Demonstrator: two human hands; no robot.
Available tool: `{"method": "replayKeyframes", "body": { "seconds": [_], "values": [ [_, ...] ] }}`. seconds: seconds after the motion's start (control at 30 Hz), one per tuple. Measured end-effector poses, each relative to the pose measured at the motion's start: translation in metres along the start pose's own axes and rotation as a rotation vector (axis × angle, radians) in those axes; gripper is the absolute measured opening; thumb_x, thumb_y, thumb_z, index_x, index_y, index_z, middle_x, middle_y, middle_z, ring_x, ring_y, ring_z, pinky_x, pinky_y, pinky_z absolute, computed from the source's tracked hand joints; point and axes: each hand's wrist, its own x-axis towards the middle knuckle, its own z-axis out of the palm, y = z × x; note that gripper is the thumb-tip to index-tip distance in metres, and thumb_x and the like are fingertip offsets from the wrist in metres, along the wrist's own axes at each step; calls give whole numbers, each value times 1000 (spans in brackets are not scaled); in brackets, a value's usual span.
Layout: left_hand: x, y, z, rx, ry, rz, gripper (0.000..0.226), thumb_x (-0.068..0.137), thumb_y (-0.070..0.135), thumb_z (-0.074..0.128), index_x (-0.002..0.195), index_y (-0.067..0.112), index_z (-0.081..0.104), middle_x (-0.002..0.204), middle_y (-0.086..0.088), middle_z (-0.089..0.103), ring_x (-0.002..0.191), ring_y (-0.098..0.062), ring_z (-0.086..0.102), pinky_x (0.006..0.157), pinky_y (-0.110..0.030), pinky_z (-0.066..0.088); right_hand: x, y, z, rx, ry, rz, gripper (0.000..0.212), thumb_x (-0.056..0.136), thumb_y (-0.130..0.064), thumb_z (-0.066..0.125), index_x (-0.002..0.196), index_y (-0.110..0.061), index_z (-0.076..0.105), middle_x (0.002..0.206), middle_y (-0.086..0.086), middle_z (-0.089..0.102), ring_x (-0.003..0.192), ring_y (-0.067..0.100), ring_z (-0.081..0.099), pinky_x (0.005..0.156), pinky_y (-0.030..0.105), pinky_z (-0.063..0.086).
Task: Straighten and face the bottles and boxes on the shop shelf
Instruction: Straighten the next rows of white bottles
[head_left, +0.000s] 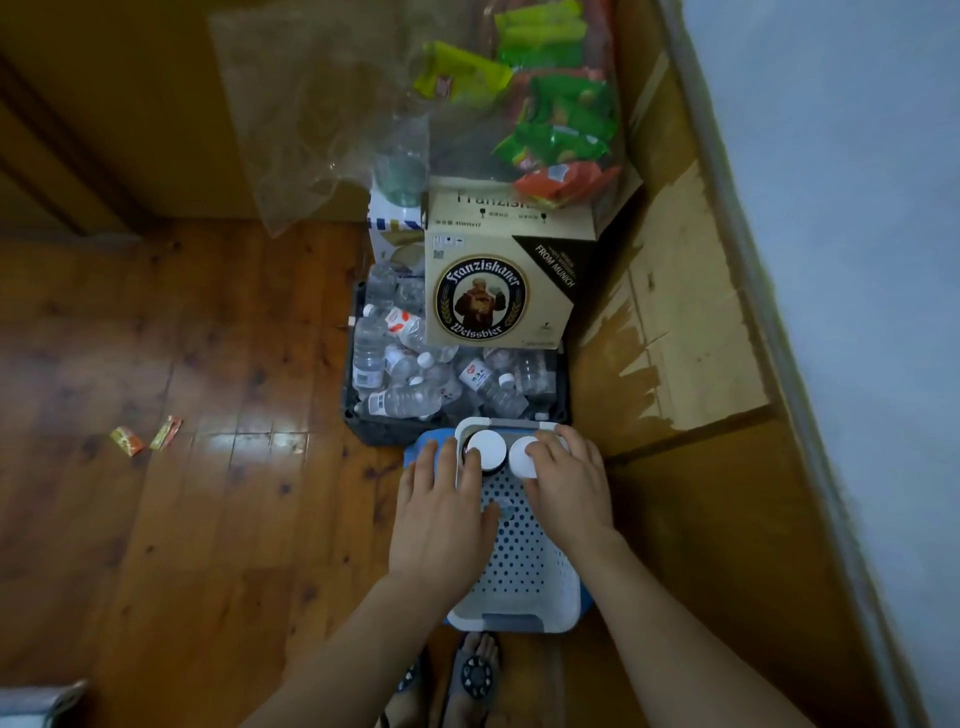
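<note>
— What step is this, do you reckon?

— Lining up the two white-capped jars in the basket (519, 566) on the floor, I'd say. Both stand at its far end, side by side, just this side of the crate (363, 421) of loose bottles (405, 400).

— And the hands?

— Left hand (441, 519) lies flat along the basket's left rim, fingers fairly straight, fingertips touching the left jar (485, 449). It isn't gripping anything. Right hand (569, 488) is draped over the right jar (524, 457), fingers bent over the cap; whether they truly clasp it I can't tell from here.

— What next?

— Probably nudge the pair snug and square against the end wall, labels turned one way. The labels are hidden under the caps, so that needs a look first. The beer box (498, 291) beyond looks faced already.
</note>
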Motion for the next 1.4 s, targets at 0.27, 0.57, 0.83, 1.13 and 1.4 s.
{"method": "replayKeyframes", "body": {
  "seconds": [0.27,0.57,0.83,1.13,1.4],
  "values": [
    [14,1,17,10,-34,-37,69,104,54,28,159,19,7,168,-12,6,155,-31,0,125,-46,6,3,14,35,24,30,-29,42,68,-22,88,105,-15,70,125,4,68,126,30,55,98,50,48],
    [22,0,22,2,-41,-57,68,104,53,30,159,19,9,167,-11,7,155,-32,2,125,-46,8,3,18,50,8,59,-5,33,81,-23,77,111,-16,67,133,10,57,133,32,47,101,48,47],
    [0,16,-32,-7,11,-55,66,104,51,34,158,19,15,167,-11,9,155,-32,2,124,-46,10,-15,11,-22,17,39,30,45,91,-32,65,132,-14,59,145,14,51,141,33,40,109,50,42],
    [-62,38,-152,29,202,-80,68,104,57,25,160,20,14,167,-12,10,155,-32,2,125,-49,8,-35,-42,-185,50,201,-30,61,97,-54,34,148,-21,43,157,11,37,149,31,26,116,49,28],
    [-183,29,-237,28,534,-293,67,98,57,23,147,18,48,153,-10,46,147,-33,34,117,-53,28,-92,-124,-316,26,170,-268,72,98,-64,14,159,-25,13,167,6,5,154,25,-3,123,45,5]
  ]
}}
